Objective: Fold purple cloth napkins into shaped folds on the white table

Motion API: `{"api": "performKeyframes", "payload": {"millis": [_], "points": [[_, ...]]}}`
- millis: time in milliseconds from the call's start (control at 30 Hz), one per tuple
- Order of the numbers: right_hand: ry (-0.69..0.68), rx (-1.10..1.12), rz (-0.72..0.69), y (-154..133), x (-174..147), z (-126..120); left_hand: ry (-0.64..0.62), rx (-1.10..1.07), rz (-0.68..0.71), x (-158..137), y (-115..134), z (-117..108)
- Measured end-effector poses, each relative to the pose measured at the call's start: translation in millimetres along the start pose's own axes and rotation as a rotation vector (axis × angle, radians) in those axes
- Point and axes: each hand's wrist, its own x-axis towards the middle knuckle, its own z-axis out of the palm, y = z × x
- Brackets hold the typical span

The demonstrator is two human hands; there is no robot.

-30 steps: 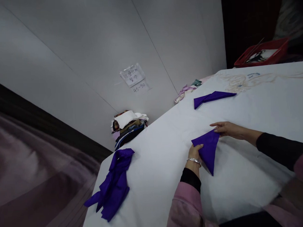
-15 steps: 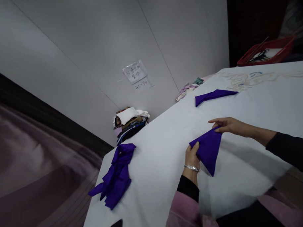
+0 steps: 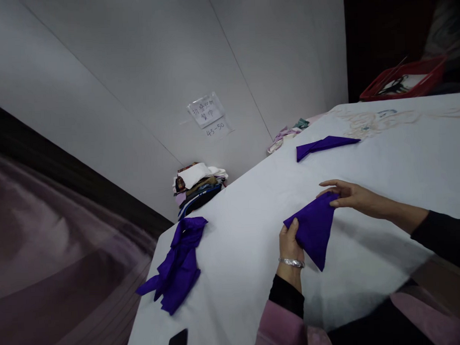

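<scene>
A purple cloth (image 3: 315, 230), folded to a triangle with one point hanging down, is held up over the white-covered table. My left hand (image 3: 290, 241), with a silver bangle at the wrist, pinches its left corner, thumb on the near face. At the upper right corner my right hand (image 3: 346, 194) has thumb and fingers on the cloth, the index finger stretched out past it. Farther back on the table lies a second purple cloth (image 3: 327, 145), folded long and narrow. Several crumpled purple cloths (image 3: 178, 270) are heaped near the table's left edge.
A dark phone (image 3: 178, 342) lies by the front left edge of the white tablecloth (image 3: 237, 273). Piled folded clothes (image 3: 199, 186) and pastel cloths (image 3: 287, 135) sit against the wall. Handwritten paper signs (image 3: 206, 110) hang there. A red basket (image 3: 408, 78) stands at the back right.
Both hands have shifted slightly with the triangular cloth; the right hand's fingers have slid a little along its corner. The other cloths lie as before.
</scene>
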Motion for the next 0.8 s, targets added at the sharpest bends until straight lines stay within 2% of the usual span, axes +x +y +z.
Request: {"api": "performKeyframes", "payload": {"millis": [300,800], "points": [[0.098,0.073,-0.056,1.7,-5.7,4.1,0.021,-0.005,0.007,-7.8,1.6,3.3],[0.165,-0.062,-0.042,-4.1,-10.4,7.2,0.042,0.083,0.013,-9.9,1.6,3.2]]}}
